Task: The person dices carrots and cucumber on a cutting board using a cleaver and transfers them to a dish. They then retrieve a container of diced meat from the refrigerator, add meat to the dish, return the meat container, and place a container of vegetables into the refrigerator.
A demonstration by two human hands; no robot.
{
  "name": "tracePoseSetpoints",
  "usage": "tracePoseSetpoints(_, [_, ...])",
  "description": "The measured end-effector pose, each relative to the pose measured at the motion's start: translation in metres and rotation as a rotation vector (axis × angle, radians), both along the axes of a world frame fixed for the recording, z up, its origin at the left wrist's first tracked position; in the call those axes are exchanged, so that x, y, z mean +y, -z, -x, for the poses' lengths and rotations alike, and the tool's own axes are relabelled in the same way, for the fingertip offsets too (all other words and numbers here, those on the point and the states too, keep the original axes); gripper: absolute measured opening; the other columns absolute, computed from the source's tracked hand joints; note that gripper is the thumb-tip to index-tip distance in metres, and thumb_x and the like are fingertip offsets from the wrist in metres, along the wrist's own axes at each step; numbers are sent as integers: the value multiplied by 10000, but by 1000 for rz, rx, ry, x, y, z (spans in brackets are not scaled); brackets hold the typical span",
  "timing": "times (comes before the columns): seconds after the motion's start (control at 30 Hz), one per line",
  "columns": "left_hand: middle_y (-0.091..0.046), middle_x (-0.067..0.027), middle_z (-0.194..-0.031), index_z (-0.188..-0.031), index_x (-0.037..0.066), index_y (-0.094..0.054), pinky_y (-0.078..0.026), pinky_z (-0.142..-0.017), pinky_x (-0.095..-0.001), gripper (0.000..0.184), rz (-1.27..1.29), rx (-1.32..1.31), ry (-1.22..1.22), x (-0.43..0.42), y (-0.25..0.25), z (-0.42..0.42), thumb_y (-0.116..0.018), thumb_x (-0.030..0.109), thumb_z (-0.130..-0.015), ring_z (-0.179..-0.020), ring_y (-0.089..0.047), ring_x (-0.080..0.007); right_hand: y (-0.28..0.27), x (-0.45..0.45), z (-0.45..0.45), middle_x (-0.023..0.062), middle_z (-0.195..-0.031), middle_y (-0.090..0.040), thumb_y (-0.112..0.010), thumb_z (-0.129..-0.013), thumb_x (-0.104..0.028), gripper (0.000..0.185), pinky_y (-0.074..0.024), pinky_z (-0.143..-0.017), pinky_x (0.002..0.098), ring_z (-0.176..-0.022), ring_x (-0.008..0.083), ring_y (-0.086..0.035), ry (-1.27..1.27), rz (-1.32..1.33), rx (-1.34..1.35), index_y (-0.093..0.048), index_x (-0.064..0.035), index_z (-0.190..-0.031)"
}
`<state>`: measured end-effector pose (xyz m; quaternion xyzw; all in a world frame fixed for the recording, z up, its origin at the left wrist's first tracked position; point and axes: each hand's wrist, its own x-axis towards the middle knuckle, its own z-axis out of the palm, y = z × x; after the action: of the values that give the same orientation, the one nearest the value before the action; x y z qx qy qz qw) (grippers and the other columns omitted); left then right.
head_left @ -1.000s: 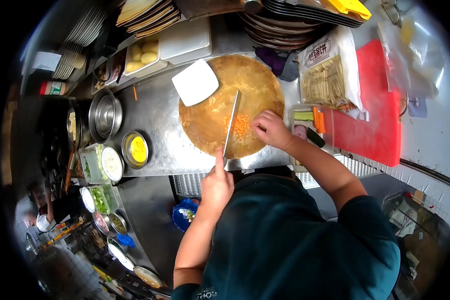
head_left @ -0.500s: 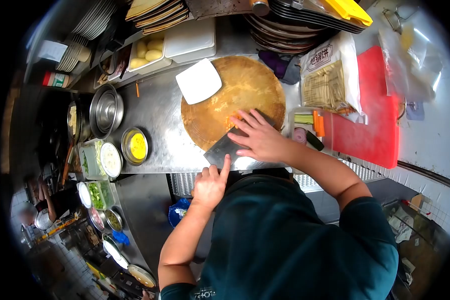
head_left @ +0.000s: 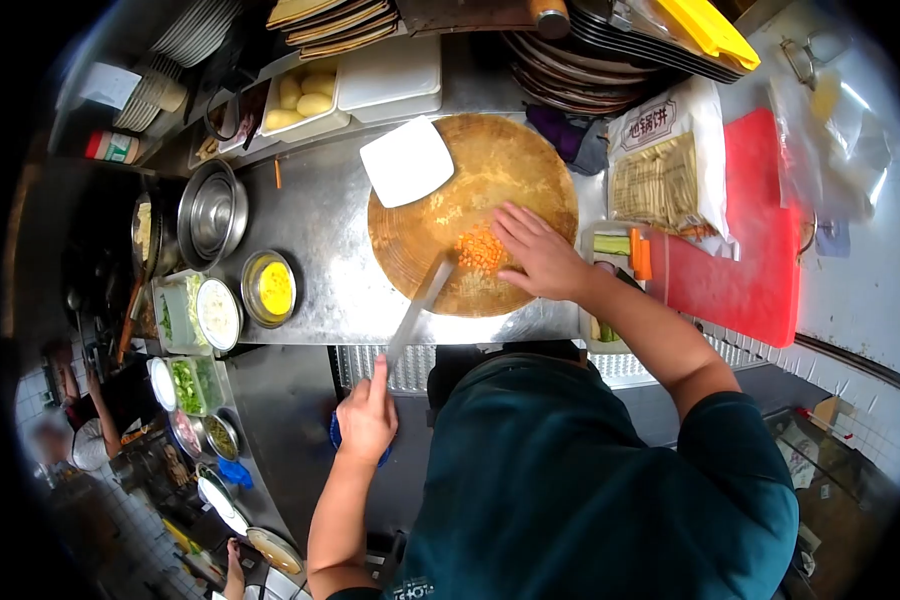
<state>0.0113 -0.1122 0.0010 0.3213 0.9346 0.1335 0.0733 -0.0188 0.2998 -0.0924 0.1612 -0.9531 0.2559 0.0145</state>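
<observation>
A round wooden chopping board (head_left: 410,245) lies on the metal counter, with a small pile of diced carrot (head_left: 479,250) on it. My left hand (head_left: 366,415) is wrapped round the handle of a cleaver (head_left: 418,310), index finger along it; the blade reaches over the board's front edge, its tip left of the carrot. Fingers spread, my right hand (head_left: 540,255) is on the board just right of the pile and holds nothing. A white square plate (head_left: 406,162) rests on the board's back left part.
Left of the board are metal bowls, one with yellow liquid (head_left: 274,288). To the right are a tub with carrot sticks (head_left: 640,255), a noodle bag (head_left: 660,170) and a red board (head_left: 740,270). A co-worker (head_left: 90,440) stands far left.
My left hand has drawn the cleaver left and toward me. My right hand, earlier curled and then over the flat blade, is now spread beside the carrot, which shows again.
</observation>
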Motion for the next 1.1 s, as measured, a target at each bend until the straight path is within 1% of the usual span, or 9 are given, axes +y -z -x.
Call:
tracePoseSetpoints(0.07, [-706, -194, -841, -1604, 76, -401, -584, -669, -416, 715, -260, -210, -210, 4, 13, -4, -626, -28, -934, -681, -686, -344, 4, -6, 1, 246, -1671, -315, -630, -1015, -456, 791, -182, -1299, 526, -1580, 407, -237, 16, -43, 11, -374, 42, -1574])
tracePoseSetpoints(0.1, [-728, -224, -849, -1656, 105, -268, -587, -689, -412, 736, -316, -492, -393, 7, 15, -4, -601, 14, -1007, -671, -706, -311, 6, -11, 2, 251, -1669, -314, -640, -1011, -447, 801, -187, -1299, 525, -1577, 405, -248, 25, -64, 17, -358, 41, -1582])
tracePoseSetpoints(0.13, [-686, -138, -751, -1695, 170, -174, -564, -613, -358, 803, -413, -643, -497, 7, 30, -2, -581, 9, -1022, -600, -643, -202, 10, -16, 5, 258, -1662, -322, -637, -1013, -448, 799, -191, -1297, 526, -1573, 410, -253, 52, -64, 15, -362, 47, -1577])
tracePoseSetpoints(0.2, [-604, -45, -692, -1710, 208, -106, -518, -527, -303, 830, -644, -968, -734, 22, 39, -1, -544, -6, -1038, -550, -549, -115, 19, -28, 13, 271, -1649, -339, -631, -1016, -451, 796, -197, -1293, 528, -1565, 419, -264, 106, -68, 11, -370, 60, -1568])
tracePoseSetpoints(0.23, [-552, -2, -697, -1715, 234, -63, -469, -476, -260, 843, -707, -979, -709, 25, 51, -2, -523, -9, -1051, -514, -490, -88, 22, -34, 15, 275, -1641, -349, -627, -1020, -437, 785, -200, -1291, 530, -1560, 426, -271, 146, -67, 17, -371, 66, -1565])
tracePoseSetpoints(0.43, [-545, 0, -656, -1715, 248, -94, -465, -481, -269, 840, -699, -1052, -632, 83, 75, -6, -558, 12, -1057, -509, -501, -96, 16, -82, 20, 312, -1609, -377, -592, -1034, -320, 697, -214, -1278, 536, -1534, 466, -302, 363, 75, 56, -370, 82, -1559])
tracePoseSetpoints(0.63, [-566, -10, -674, -1714, 258, -135, -471, -495, -281, 829, -668, -1061, -548, 109, 79, 6, -573, 17, -1053, -519, -506, -100, 22, -99, 29, 322, -1619, -357, -538, -1063, -344, 660, -197, -1286, 535, -1541, 469, -286, 517, 88, 70, -396, 77, -1550])
tracePoseSetpoints(0.93, [-563, -6, -691, -1715, 221, -111, -485, -507, -270, 837, -648, -1126, -468, 122, 77, 18, -572, 12, -1048, -532, -522, -112, 16, -96, 30, 333, -1615, -353, -567, -1036, -169, 554, -225, -1281, 527, -1530, 488, -295, 547, 194, 103, -450, 109, -1500])
tracePoseSetpoints(1.1, [-567, -5, -711, -1715, 193, -106, -480, -504, -265, 835, -712, -1060, -446, 109, 58, 24, -553, -16, -1041, -531, -515, -105, -9, -107, 46, 315, -1616, -368, -551, -1048, -148, 515, -236, -1277, 529, -1530, 490, -296, 532, 231, 141, -469, 75, -1505])
